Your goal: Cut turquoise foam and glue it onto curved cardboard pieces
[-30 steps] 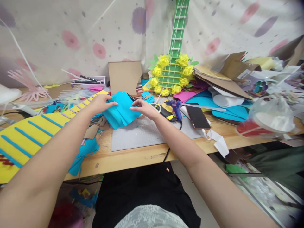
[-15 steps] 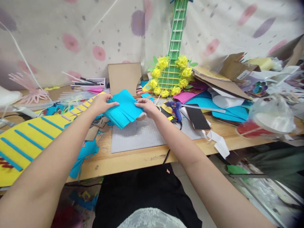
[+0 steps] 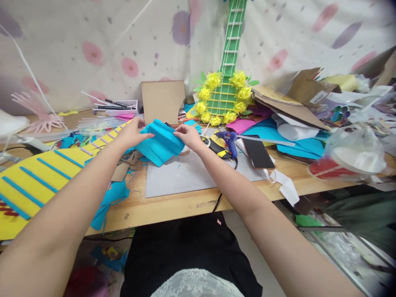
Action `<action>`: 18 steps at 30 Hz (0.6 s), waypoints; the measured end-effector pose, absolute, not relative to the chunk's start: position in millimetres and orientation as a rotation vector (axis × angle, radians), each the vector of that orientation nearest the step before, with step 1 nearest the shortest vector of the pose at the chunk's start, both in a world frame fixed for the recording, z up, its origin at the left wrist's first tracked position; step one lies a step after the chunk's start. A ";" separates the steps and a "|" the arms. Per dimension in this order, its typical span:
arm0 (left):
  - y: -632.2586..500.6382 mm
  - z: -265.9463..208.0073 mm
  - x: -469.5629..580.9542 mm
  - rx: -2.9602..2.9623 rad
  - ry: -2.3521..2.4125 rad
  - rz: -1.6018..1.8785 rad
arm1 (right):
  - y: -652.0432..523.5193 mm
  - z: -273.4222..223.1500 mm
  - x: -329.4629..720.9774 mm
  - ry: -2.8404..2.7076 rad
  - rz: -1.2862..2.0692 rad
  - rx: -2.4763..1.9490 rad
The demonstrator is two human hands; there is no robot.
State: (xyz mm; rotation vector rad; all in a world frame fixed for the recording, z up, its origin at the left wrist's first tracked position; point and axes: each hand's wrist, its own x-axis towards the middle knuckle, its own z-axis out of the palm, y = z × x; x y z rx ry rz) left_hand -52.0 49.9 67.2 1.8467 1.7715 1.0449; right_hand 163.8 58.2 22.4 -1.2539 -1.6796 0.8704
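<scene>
Between my two hands, over the far left part of a grey cutting mat (image 3: 185, 177), hangs a stack of blue paper sheets (image 3: 161, 144). My left hand (image 3: 133, 133) pinches its left side, thumb lying on top. At the right edge, my right hand (image 3: 188, 136) grips the stack between thumb and fingers. The sheets look bent and wavy, with layered edges. Just right of my right hand lie a roll of tape (image 3: 205, 141) and a blue glue gun (image 3: 229, 142) with a long clear glue stick.
A yellow striped panel (image 3: 40, 177) covers the table's left side. Behind the mat stand a cardboard piece (image 3: 163, 101) and a green paper guitar (image 3: 225, 88) with yellow flowers. To the right are a phone (image 3: 258, 152), piled paper and cardboard, and a bagged cup (image 3: 346, 156).
The blue stack has gone from flat and fanned to bent and wavy, its upper edge lower. My right hand has shifted slightly left, uncovering the tape roll.
</scene>
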 end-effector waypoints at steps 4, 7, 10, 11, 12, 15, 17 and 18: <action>49.0 100.6 -29.0 2.411 1.581 0.730 | 57.8 36.9 156.6 -1.863 0.731 -1.230; 50.2 121.4 -7.4 2.459 1.536 0.475 | 57.4 48.3 152.5 -1.962 0.604 -1.206; 56.9 131.2 5.4 2.414 1.524 0.241 | 57.0 59.2 150.3 -2.004 0.550 -1.173; 59.8 133.1 7.3 2.411 1.539 0.150 | 57.4 62.4 150.0 -2.001 0.566 -1.158; 62.6 134.9 8.1 2.418 1.564 0.071 | 58.1 65.3 149.9 -1.989 0.602 -1.144; 68.8 141.1 5.4 2.471 1.663 -0.024 | 61.6 69.8 152.1 -1.892 0.782 -1.072; 70.3 145.3 -0.2 2.455 1.674 0.037 | 63.4 67.3 155.4 -1.782 0.928 -0.995; 70.3 146.9 -4.0 2.408 1.667 0.109 | 63.7 64.1 157.2 -1.730 1.019 -0.943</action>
